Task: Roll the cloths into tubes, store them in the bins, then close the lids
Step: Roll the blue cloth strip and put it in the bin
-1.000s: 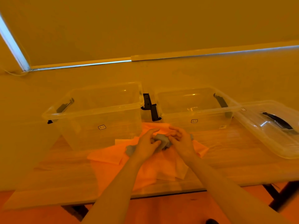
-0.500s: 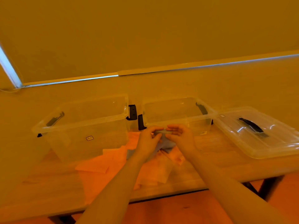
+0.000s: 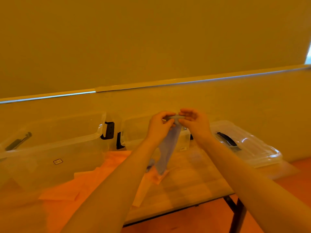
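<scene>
- Both hands are up above the counter, holding a grey cloth in the air in front of the right bin.
- Left hand grip: fingers curled round the top edge of the cloth. Right hand grip: thumb and fingers pinch the same edge, just beside the left.
- The top edge looks bunched into a short roll; the rest hangs loose, tail near the orange cloths on the counter.
- To roll well: keep the edge straight between both grips, wind evenly, hold tension so the tube stays tight.
- Probably easier with the tail flat on the counter; rolled in air, it risks coning.
- Don't snag the orange cloths with the tail.
- Left bin and right bin are both open; one lid lies far right.
- Keep a grip on the tube until it sits in a bin, or it likely unrolls.
</scene>
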`<action>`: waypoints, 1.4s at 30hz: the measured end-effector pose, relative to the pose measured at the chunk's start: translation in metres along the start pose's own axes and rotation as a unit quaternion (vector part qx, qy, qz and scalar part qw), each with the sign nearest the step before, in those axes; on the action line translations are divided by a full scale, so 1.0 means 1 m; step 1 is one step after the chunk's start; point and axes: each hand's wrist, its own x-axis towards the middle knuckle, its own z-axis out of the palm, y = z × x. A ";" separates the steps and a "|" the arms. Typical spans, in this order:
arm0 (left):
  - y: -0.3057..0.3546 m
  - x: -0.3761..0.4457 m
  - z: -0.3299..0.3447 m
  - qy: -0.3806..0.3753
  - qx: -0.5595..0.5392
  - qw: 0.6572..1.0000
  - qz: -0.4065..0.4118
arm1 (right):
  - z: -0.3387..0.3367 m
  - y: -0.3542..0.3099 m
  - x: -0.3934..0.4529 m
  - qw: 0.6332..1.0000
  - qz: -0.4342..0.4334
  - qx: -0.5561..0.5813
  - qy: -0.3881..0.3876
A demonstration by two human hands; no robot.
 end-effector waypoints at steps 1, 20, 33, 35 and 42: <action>0.004 0.005 0.005 -0.002 -0.009 1.000 -0.001 | -0.006 -0.003 0.003 1.000 -0.010 -0.012 0.003; -0.114 -0.040 0.084 -0.101 -0.022 0.978 -0.179 | -0.061 0.136 -0.035 0.984 0.137 -0.115 0.005; -0.139 -0.061 0.059 -0.089 0.032 0.970 -0.225 | -0.052 0.153 -0.075 0.953 0.190 -0.237 -0.002; -0.136 -0.060 0.044 -0.064 0.028 0.977 -0.204 | -0.049 0.142 -0.074 0.942 0.171 -0.289 -0.015; -0.131 -0.068 -0.032 0.054 0.055 0.985 -0.155 | 0.017 0.133 -0.076 0.970 0.154 -0.189 -0.005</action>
